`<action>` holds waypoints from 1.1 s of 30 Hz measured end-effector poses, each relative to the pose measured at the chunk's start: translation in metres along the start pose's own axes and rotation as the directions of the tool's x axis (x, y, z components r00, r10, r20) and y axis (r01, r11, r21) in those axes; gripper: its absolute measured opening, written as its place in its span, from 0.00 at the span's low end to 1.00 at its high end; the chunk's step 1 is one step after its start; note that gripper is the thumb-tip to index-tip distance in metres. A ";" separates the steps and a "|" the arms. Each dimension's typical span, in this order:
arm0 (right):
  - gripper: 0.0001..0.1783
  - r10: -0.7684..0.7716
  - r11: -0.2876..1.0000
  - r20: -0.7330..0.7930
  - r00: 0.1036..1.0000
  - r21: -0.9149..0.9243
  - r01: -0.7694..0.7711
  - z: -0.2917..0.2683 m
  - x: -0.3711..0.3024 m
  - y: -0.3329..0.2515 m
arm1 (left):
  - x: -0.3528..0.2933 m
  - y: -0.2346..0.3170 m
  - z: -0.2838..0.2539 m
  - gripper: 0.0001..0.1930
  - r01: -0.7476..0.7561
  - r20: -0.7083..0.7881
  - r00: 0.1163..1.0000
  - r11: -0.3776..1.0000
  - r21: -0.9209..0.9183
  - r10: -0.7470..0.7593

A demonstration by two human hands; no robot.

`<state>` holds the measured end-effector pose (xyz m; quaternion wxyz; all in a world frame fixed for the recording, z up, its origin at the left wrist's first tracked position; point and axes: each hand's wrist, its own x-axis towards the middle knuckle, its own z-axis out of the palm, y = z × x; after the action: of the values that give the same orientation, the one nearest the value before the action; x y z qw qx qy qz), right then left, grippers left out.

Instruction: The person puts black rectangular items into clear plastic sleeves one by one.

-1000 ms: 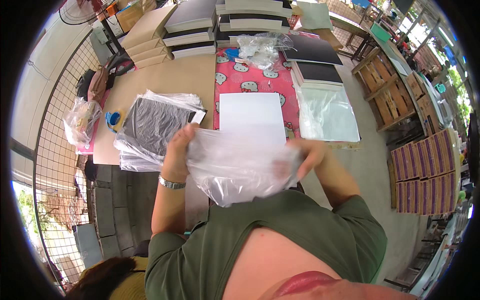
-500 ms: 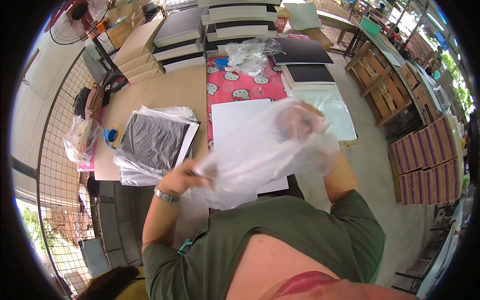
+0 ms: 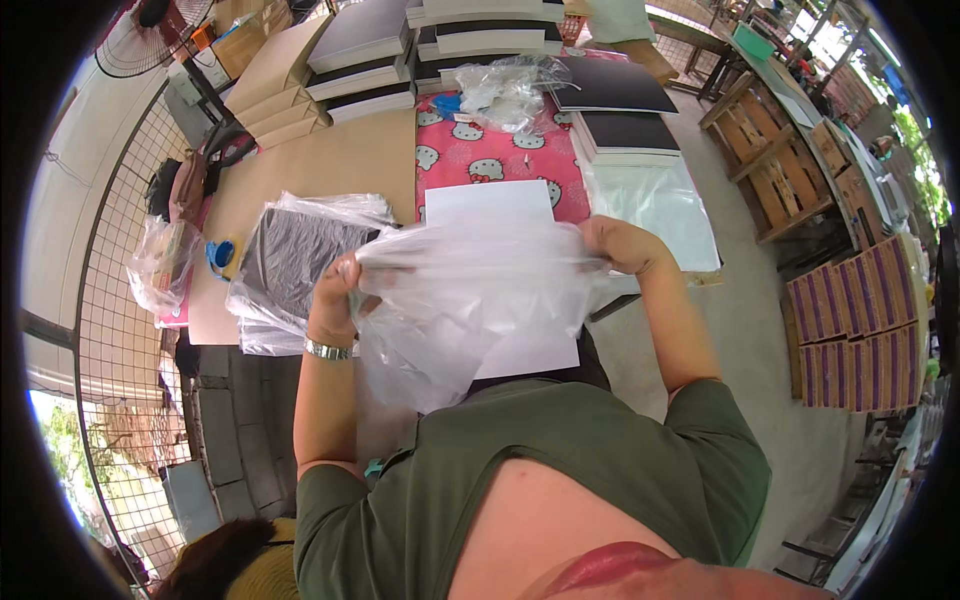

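A clear plastic bag [image 3: 470, 275] is stretched between my two hands. My left hand [image 3: 338, 295], with a metal watch at the wrist, is closed on one side of it. At the other side my right hand [image 3: 615, 245] grips the plastic. Beneath the bag lies a white sheet or stack of paper [image 3: 488, 200], partly seen through the film and reaching toward my body. Left of it rests a black-covered book or pad in clear plastic [image 3: 300, 260], close to my left hand, on top of other wrapped ones.
Brown board [image 3: 330, 165] and pink patterned cloth [image 3: 485, 160] cover the table. Dark-covered stacks [image 3: 360, 65] stand at the back, with crumpled plastic [image 3: 510, 95] beside them. Clear bags [image 3: 655, 215] lie at the right edge. A tape roll [image 3: 220, 255] sits left.
My right hand has come down and nearer, and my left hand has shifted left and up. The bag, bunched and blurred before, is now pulled wide across the white paper.
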<state>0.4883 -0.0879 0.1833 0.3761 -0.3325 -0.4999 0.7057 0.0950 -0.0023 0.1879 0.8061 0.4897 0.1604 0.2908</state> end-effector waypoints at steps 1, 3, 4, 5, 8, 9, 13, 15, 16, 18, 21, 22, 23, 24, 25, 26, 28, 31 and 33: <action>0.14 0.011 0.992 0.220 0.976 -0.123 0.016 -0.015 -0.001 0.010 | 0.007 0.013 0.017 0.18 0.018 -0.067 0.998 1.000 0.002 -0.018; 0.18 -0.232 0.973 0.007 0.973 -0.015 0.232 -0.023 0.008 0.015 | 0.015 -0.017 0.020 0.20 0.166 -0.328 0.937 0.980 0.114 -0.120; 0.17 -0.334 0.913 -0.192 0.923 0.178 0.367 -0.012 0.020 0.007 | 0.018 -0.034 0.013 0.21 0.249 -0.458 0.875 0.957 0.150 -0.156; 0.18 -0.372 0.795 -0.400 0.838 0.329 0.510 -0.006 0.028 0.003 | 0.022 -0.045 -0.003 0.21 0.277 -0.371 0.909 0.941 0.192 -0.192; 0.14 -0.290 0.821 -0.129 0.948 0.475 0.316 -0.091 0.046 0.043 | 0.064 -0.056 -0.038 0.18 0.285 -0.339 0.898 0.958 -0.040 -0.281; 0.13 -0.124 0.851 -0.331 0.936 0.449 0.272 -0.075 0.057 0.040 | 0.074 -0.044 -0.044 0.15 0.273 -0.369 0.857 0.925 -0.266 -0.359; 0.17 -0.042 0.930 -0.521 0.852 0.292 0.225 -0.119 0.093 0.084 | 0.148 -0.088 -0.120 0.15 0.266 -0.640 0.762 0.948 0.172 -0.098; 0.20 -0.159 0.971 -0.752 0.639 -0.237 -0.037 -0.121 0.121 0.097 | 0.174 -0.108 -0.141 0.16 0.318 -0.684 0.725 0.842 0.437 0.081; 0.20 -0.292 0.875 -0.801 0.523 -0.445 -0.192 -0.122 0.129 0.105 | 0.190 -0.117 -0.137 0.16 0.344 -0.684 0.711 0.768 0.540 0.162; 0.18 -0.427 0.594 -0.759 0.492 -0.646 -0.480 -0.123 0.145 0.114 | 0.201 -0.129 -0.160 0.16 0.407 -0.501 0.814 0.327 0.853 0.294; 0.15 -0.366 0.249 -0.700 0.614 -0.709 -0.660 -0.129 0.158 0.120 | 0.207 -0.149 -0.201 0.16 0.373 -0.337 0.922 -0.207 0.905 0.190; 0.15 -0.363 0.206 -0.692 0.624 -0.713 -0.670 -0.124 0.149 0.119 | 0.207 -0.150 -0.181 0.16 0.508 -0.512 0.829 0.079 0.858 0.227; 0.15 -0.370 0.167 -0.682 0.631 -0.717 -0.677 -0.119 0.141 0.109 | 0.206 -0.140 -0.157 0.15 0.583 -0.671 0.710 0.355 0.731 0.215; 0.15 -0.431 0.262 -0.676 0.598 -0.728 -0.633 -0.113 0.136 0.094 | 0.199 -0.124 -0.138 0.15 0.549 -0.661 0.723 0.411 0.727 0.203; 0.15 -0.486 0.353 -0.672 0.559 -0.736 -0.577 -0.106 0.129 0.081 | 0.189 -0.108 -0.119 0.15 0.517 -0.651 0.735 0.464 0.720 0.192; 0.15 -0.534 0.436 -0.669 0.517 -0.742 -0.509 -0.098 0.122 0.069 | 0.179 -0.091 -0.103 0.15 0.485 -0.643 0.744 0.516 0.706 0.180; 0.15 -0.630 0.610 -0.676 0.382 -0.735 -0.295 -0.082 0.116 0.035 | 0.163 -0.057 -0.080 0.15 0.334 -0.502 0.730 0.398 0.854 0.463; 0.12 -0.316 0.896 -0.740 0.593 -0.439 -0.070 -0.057 0.087 -0.045 | 0.134 0.034 -0.009 0.16 0.256 -0.531 0.710 0.533 0.807 0.463; 0.12 -0.309 0.944 -0.601 0.737 -0.287 0.162 -0.016 0.051 -0.100 | 0.108 0.084 0.028 0.15 0.236 -0.543 0.694 0.564 0.792 0.473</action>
<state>0.4961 -0.0148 0.2701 0.5717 -0.5244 -0.4540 0.4382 0.1678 0.0753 0.2784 0.3330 0.6622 0.5349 0.4056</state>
